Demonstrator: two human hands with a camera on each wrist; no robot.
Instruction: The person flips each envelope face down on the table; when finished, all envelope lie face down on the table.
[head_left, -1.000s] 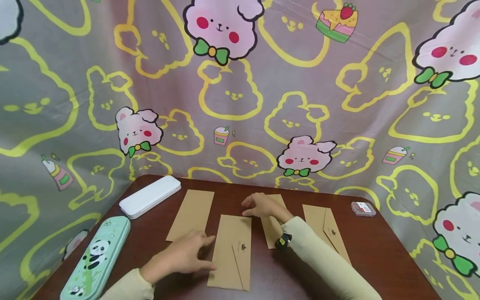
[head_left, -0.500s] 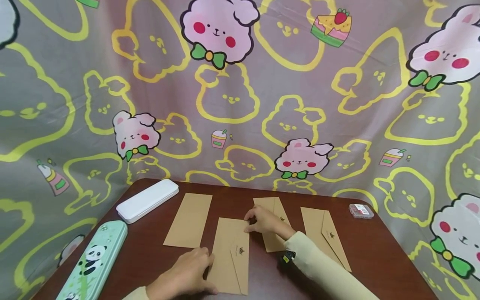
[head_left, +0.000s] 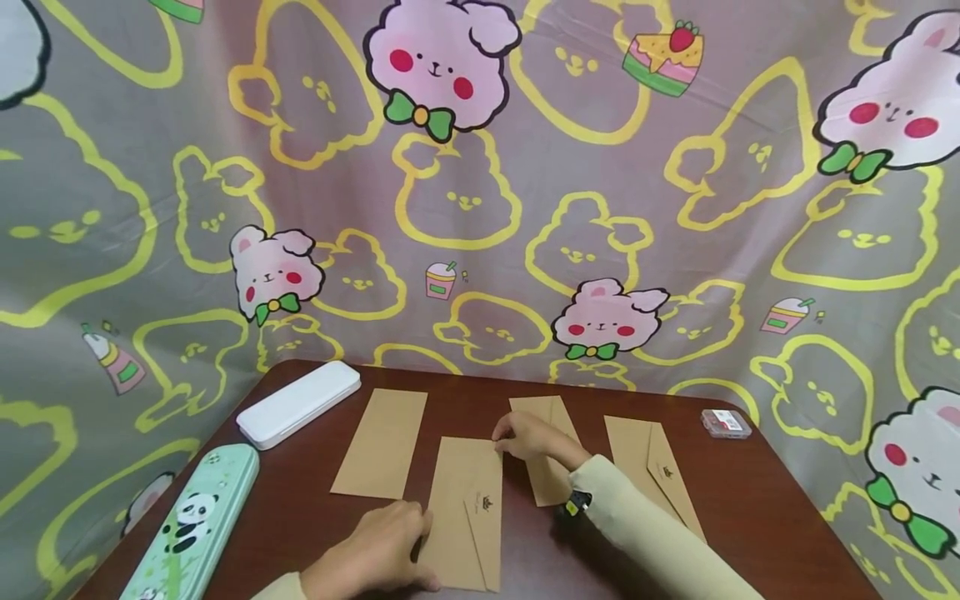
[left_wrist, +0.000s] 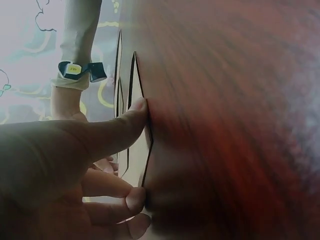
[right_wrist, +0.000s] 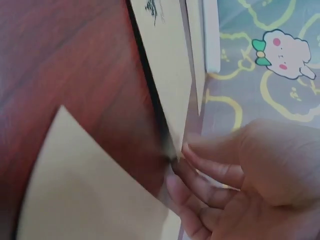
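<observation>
A brown paper envelope (head_left: pixel 459 487) with a slanted flap and a small dark crown print lies in front of me. My right hand (head_left: pixel 531 437) pinches its far right corner between thumb and fingers, as the right wrist view also shows. My left hand (head_left: pixel 377 540) rests at the envelope's near left edge; its thumb (left_wrist: pixel 131 120) and fingertips touch that edge some way apart. Another envelope (head_left: pixel 382 442) lies plain side up to the left. Under my right forearm is one more envelope (head_left: pixel 549 483), partly hidden, and a further envelope (head_left: pixel 637 454) lies to its right.
A white case (head_left: pixel 300 404) stands at the back left of the dark wooden table (head_left: pixel 540 558). Nearer is a mint green panda pencil case (head_left: pixel 195 525). A small clear box (head_left: pixel 725 423) sits at the far right. A patterned curtain (head_left: pixel 465 275) hangs behind.
My right hand has come down and closed on the middle envelope's far right corner. My left hand has moved nearer to me and right, against its left edge.
</observation>
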